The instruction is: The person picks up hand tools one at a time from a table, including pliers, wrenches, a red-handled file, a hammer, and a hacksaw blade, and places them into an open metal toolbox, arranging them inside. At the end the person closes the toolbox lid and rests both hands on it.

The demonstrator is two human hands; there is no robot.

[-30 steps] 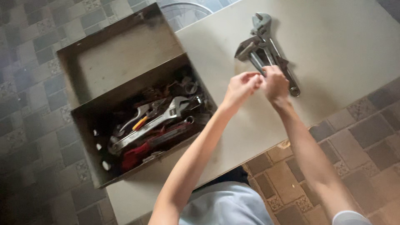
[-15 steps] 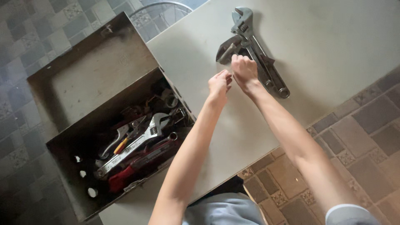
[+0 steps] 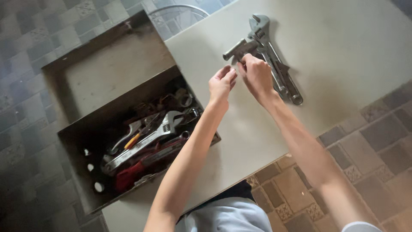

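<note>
**K:** Head view, near first: pale shirt [image 3: 231, 217] at bottom edge, both forearms reaching up over the beige table [image 3: 343, 47].

**M:** Toolbox?

**K:** Open metal toolbox [image 3: 75, 163] at the table's left end, hanging past the edge, lid [image 3: 107, 71] swung back over the tiled floor [image 3: 25, 51]. Inside: a big adjustable wrench [image 3: 146, 139] lying diagonally on top, an orange-handled tool [image 3: 132, 141] beside it, red-handled tools [image 3: 128, 174] underneath, dark loose metal bits toward the far corner. Packed, rest too dim to sort.

**M:** Hands?

**K:** Left hand [image 3: 222, 82] hovers over bare tabletop, fingers together and slightly curled, holding nothing I can see. Right hand [image 3: 256, 74] just beside it, fingers curled down onto the wrench pile [image 3: 274, 64]. Cannot tell if it's a real grip or just contact.

**M:** Pile location?

**K:** Far middle of the table, well apart from the box. Several steel wrenches stacked, one open jaw head pointing away, ring ends toward the right edge.
</note>
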